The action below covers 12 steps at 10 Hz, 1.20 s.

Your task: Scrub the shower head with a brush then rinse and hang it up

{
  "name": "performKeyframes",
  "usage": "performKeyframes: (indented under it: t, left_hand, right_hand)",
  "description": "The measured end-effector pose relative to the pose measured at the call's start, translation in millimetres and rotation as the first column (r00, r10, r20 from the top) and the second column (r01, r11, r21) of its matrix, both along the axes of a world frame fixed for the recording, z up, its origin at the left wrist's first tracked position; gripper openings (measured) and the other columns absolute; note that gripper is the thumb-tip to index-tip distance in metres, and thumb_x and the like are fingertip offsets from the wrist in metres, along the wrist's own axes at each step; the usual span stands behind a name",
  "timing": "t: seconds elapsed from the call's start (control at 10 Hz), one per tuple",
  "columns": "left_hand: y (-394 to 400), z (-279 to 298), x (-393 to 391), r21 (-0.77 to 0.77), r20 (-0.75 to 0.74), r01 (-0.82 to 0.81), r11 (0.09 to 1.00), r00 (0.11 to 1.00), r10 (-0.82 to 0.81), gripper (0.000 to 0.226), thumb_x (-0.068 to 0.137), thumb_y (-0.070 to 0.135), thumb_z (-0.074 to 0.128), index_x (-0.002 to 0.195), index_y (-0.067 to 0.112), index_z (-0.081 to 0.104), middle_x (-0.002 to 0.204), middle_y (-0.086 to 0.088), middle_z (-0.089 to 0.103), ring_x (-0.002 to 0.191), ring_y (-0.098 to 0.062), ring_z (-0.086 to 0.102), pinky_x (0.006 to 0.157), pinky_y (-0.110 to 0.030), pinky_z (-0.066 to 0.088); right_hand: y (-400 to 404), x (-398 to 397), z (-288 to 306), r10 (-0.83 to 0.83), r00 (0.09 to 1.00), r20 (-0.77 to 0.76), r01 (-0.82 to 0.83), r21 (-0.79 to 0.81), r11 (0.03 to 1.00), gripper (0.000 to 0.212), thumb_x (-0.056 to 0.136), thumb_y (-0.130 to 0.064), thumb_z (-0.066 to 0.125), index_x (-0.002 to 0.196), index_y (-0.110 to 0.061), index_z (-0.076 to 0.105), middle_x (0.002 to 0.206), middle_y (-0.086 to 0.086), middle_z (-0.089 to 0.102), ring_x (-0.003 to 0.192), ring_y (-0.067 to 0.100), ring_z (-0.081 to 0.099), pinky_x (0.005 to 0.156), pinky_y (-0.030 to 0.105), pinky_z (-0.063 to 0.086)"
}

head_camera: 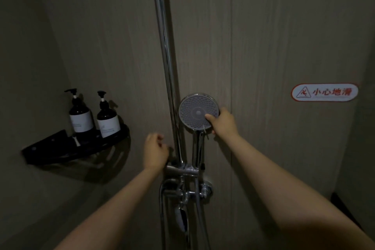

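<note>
Right hand (pixel 223 123) grips shower head (pixel 197 110) rim, thumb on face. Left hand (pixel 155 151) loosely curled, empty, beside riser pipe (pixel 169 79). Handle sits in bracket (pixel 182 169): lift straight up, keep hose slack.

Dim, murky frame with wide-angle bending at the edges; glare streaks the vertical chrome riser pipe (pixel 164 50), nearest forearms blurred

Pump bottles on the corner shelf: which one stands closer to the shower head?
The right bottle, the shorter one at the shelf's outer end, nearer the shower head. The left bottle sits deeper in the corner.
</note>
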<state>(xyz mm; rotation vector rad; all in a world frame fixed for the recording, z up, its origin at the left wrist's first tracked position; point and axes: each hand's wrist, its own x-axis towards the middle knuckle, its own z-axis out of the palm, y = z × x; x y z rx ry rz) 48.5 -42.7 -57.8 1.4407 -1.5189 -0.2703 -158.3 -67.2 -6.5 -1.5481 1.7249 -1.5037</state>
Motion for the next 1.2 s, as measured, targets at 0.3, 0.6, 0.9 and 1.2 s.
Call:
performKeyframes:
  t: [0.3,0.6,0.9,1.2]
  left_hand:
    - [-23.8,-70.6,7.6,0.529,-0.167,0.264,0.807,0.964,-0.207,0.040,0.082,0.004,0.065,0.120,0.002,0.056,0.118,-0.017,0.063,0.112,-0.031,0.059,0.091,-0.028,0.046]
    - [-28.0,-74.8,2.5,0.509,-0.255,0.313,0.802,0.945,-0.207,0.049,0.083,-0.005,0.059,0.130,0.002,0.046,0.122,-0.021,0.058,0.109,-0.035,0.058,0.083,-0.032,0.049]
    - [-19.0,-67.5,-5.4,0.523,-0.118,0.247,0.816,0.969,-0.218,0.048,0.085,0.001,0.059,0.130,-0.003,0.042,0.128,-0.020,0.055,0.116,-0.032,0.054,0.090,-0.026,0.041]
    - [19.6,8.3,9.7,0.331,-0.388,0.233,0.914,0.917,-0.093,0.013,0.092,0.010,0.054,0.095,-0.001,0.060,0.087,-0.009,0.056,0.076,-0.020,0.051,0.054,-0.013,0.040]
  right_hand:
    - [-3.4,5.6,7.6,-0.043,0.994,-0.102,0.051,0.078,0.996,0.031,0.091,-0.022,0.057,0.110,0.003,0.053,0.112,0.022,0.063,0.096,0.031,0.064,0.065,0.025,0.040]
    - [-2.8,8.2,12.3,-0.038,0.993,-0.110,0.049,0.100,0.994,0.034,0.090,-0.022,0.059,0.111,0.004,0.054,0.111,0.024,0.064,0.093,0.036,0.065,0.070,0.036,0.050]
    - [7.2,8.2,14.3,-0.079,0.970,-0.232,0.110,0.125,0.986,0.039,0.090,-0.034,0.057,0.107,0.002,0.057,0.109,0.021,0.065,0.095,0.030,0.063,0.066,0.029,0.042]
    - [34.0,15.1,37.0,-0.288,0.954,-0.085,0.291,0.027,0.956,0.060,0.088,-0.049,0.051,0.109,0.006,0.059,0.114,0.028,0.062,0.104,0.041,0.061,0.076,0.040,0.049]
